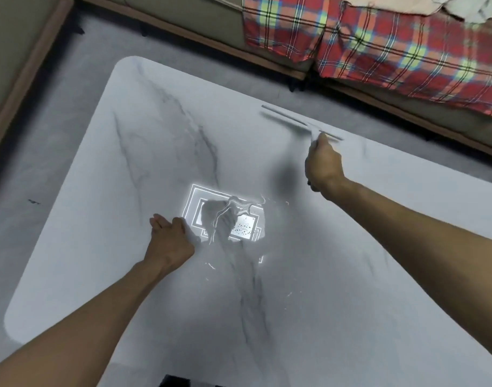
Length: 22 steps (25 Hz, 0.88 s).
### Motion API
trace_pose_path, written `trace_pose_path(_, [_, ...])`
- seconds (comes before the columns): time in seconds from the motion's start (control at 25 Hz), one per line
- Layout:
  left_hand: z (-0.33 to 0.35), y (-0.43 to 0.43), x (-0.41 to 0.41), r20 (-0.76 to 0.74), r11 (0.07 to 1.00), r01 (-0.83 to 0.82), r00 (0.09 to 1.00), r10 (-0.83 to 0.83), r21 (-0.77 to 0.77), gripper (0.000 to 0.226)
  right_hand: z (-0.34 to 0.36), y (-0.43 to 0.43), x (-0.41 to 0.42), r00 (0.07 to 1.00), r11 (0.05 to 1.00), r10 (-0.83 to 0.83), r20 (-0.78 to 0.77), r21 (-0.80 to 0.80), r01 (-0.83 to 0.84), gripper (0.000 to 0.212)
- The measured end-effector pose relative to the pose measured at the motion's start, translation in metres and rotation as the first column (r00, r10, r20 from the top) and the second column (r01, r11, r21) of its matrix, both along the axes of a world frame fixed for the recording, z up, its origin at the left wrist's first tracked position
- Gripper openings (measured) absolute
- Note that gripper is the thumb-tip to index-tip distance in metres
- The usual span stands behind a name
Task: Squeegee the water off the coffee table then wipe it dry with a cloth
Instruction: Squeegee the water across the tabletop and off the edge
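Now my right hand (324, 163) wraps its fingers around the squeegee (300, 121) at the table's (127, 135) far edge, ready to pull toward the water (228, 219), while my left hand (169, 236) lies flat, fingers loosely together, bracing beside it.

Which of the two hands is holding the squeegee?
The right hand, gripping the white squeegee near the marble table's far edge; the left hand rests flat, empty.

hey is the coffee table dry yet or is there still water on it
Still wet. A puddle glints in the middle of the coffee table, with small droplets nearby. The right hand holds the squeegee at the far edge.
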<state>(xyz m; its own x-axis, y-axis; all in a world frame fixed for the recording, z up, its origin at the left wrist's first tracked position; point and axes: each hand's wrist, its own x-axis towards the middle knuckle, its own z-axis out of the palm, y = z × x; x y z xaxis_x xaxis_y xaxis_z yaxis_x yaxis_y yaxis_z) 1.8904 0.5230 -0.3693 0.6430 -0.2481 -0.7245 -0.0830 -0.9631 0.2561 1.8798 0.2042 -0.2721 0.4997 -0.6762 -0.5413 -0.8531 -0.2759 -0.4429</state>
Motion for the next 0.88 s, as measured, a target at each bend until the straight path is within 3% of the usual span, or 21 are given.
trace_pose_path(0.08, [-0.002,-0.001,-0.007,0.040,1.000,0.008,0.999,-0.007,-0.020,0.045,-0.009,0.005,0.031,0.995,0.993,-0.101,0.019,0.069,0.100,0.023])
trace_pose_path(0.12, [-0.004,0.000,-0.009,0.060,0.999,0.012,0.998,-0.010,-0.033,0.046,-0.015,0.018,0.038,0.998,0.996,-0.064,0.022,0.057,0.062,0.026])
trace_pose_path(0.28, [-0.013,0.008,-0.010,0.102,0.998,0.005,0.995,0.002,-0.063,0.061,-0.034,0.092,-0.001,0.911,0.908,0.411,0.036,-0.111,-0.405,0.045])
trace_pose_path(0.44, [-0.017,0.014,-0.007,0.011,0.995,0.088,0.996,-0.088,-0.039,0.059,-0.033,0.099,-0.082,0.828,0.819,0.550,-0.105,-0.123,-0.560,0.044])
trace_pose_path(0.68, [0.000,0.019,-0.003,-0.059,0.997,0.062,0.996,-0.065,-0.044,0.060,-0.005,0.059,-0.202,0.827,0.821,0.487,-0.282,-0.173,-0.543,0.039])
trace_pose_path(0.88, [0.022,0.042,-0.010,-0.019,0.974,-0.099,0.995,0.097,-0.203,0.028,0.029,0.051,-0.240,0.902,0.923,0.315,-0.296,-0.125,-0.363,0.046])
